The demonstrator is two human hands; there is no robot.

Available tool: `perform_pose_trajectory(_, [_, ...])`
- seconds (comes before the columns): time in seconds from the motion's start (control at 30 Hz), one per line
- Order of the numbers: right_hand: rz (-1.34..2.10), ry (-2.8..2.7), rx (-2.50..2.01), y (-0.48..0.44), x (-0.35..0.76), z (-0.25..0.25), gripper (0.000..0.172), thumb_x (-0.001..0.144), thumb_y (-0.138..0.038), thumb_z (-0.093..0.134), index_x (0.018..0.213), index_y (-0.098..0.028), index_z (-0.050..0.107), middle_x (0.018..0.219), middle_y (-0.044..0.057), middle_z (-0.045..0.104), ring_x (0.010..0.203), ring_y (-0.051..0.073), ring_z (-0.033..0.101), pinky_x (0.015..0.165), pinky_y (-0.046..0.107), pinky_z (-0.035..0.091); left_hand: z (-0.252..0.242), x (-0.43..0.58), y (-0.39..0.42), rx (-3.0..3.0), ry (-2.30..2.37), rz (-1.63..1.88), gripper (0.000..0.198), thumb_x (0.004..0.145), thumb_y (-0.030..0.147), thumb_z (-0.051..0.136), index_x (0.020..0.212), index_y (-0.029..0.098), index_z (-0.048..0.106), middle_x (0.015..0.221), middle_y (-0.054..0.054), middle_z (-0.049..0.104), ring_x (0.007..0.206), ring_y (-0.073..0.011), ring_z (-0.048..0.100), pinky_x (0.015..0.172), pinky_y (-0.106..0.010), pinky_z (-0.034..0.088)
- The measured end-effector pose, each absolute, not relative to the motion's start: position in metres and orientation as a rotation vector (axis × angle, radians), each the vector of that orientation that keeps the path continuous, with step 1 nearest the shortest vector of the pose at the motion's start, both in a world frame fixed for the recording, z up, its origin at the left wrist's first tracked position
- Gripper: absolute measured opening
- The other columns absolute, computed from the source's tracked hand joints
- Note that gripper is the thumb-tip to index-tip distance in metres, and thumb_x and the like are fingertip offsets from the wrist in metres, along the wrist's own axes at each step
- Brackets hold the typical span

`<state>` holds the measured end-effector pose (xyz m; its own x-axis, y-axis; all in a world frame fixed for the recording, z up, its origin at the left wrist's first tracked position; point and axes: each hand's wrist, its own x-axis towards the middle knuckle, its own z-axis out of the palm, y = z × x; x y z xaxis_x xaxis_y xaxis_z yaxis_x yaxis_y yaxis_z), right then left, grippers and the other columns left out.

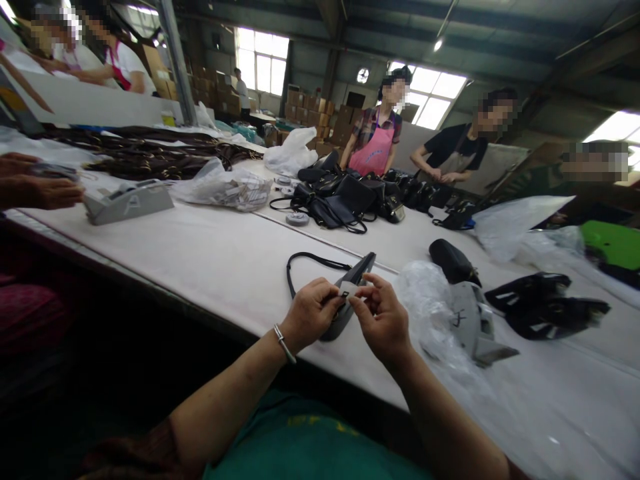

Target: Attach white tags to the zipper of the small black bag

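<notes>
My left hand (314,312) and my right hand (381,315) meet over a small black handbag (356,276) that lies on the white table (210,253) near its front edge. Both hands pinch a small white tag (349,289) at the bag's top. The left fingers also rest on the bag's body. The bag's thin black strap (300,261) loops out to the left on the table. A silver bangle sits on my left wrist.
A grey tape dispenser (476,320) and clear plastic bags (433,300) lie right of my hands, with black bags (543,305) beyond. A pile of black handbags (350,197) sits mid-table. Another dispenser (127,200) stands at the left by a co-worker's hands (37,187). People stand across the table.
</notes>
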<state>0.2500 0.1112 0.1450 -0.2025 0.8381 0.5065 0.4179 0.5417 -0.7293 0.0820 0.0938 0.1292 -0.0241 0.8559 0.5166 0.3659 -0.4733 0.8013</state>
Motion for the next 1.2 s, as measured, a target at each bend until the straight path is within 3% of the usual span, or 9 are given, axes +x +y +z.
perform_pose_trajectory(0.13, [0.654,-1.900,-1.081,0.115,0.255,0.147,0.017,0.086,-0.031,0.065,0.099,-0.020,0.066,0.077,0.000,0.064,0.057,0.011,0.052,0.053,0.024,0.044,0.131,0.082,0.094,1.837,1.256,1.504,0.011,0.088,0.019,0.060,0.078,0.018,0.065,0.077,-0.003,0.059,0.075,-0.0146,0.056,0.070,-0.028,0.047])
perform_pose_trajectory(0.23, [0.654,-1.928,-1.071,0.116,0.253,0.148,0.011,0.086,-0.029,0.064,0.090,-0.020,0.070,0.073,-0.001,0.064,0.060,0.012,0.053,0.057,0.026,0.044,0.130,0.082,0.094,1.851,1.261,1.504,0.012,0.088,0.019,0.059,0.079,0.018,0.067,0.077,-0.003,0.060,0.074,-0.0146,0.057,0.068,-0.028,0.048])
perform_pose_trajectory(0.5, [0.512,-1.968,-0.997,0.116,0.246,0.150,0.013,0.089,-0.027,0.062,0.083,-0.020,0.070,0.072,0.000,0.063,0.065,0.014,0.056,0.063,0.027,0.044,0.128,0.082,0.094,1.904,1.294,1.569,0.011,0.088,0.019,0.060,0.079,0.018,0.068,0.077,-0.004,0.062,0.073,-0.0145,0.059,0.068,-0.027,0.051])
perform_pose_trajectory(0.7, [0.486,-1.926,-1.020,0.114,0.243,0.149,0.020,0.090,-0.029,0.061,0.074,-0.019,0.067,0.067,-0.001,0.062,0.060,0.013,0.053,0.059,0.026,0.043,0.122,0.088,0.086,1.945,1.312,1.705,0.012,0.089,0.018,0.060,0.094,0.019,0.071,0.083,-0.005,0.067,0.078,-0.0147,0.063,0.075,-0.028,0.054])
perform_pose_trajectory(1.2, [0.524,-1.830,-1.123,0.110,0.237,0.147,0.028,0.088,-0.033,0.061,0.065,-0.018,0.064,0.056,-0.003,0.056,0.052,0.011,0.049,0.051,0.024,0.039,0.112,0.096,0.084,2.031,1.459,1.841,0.007,0.089,0.018,0.059,0.091,0.020,0.065,0.082,-0.006,0.067,0.077,-0.0153,0.063,0.073,-0.029,0.056])
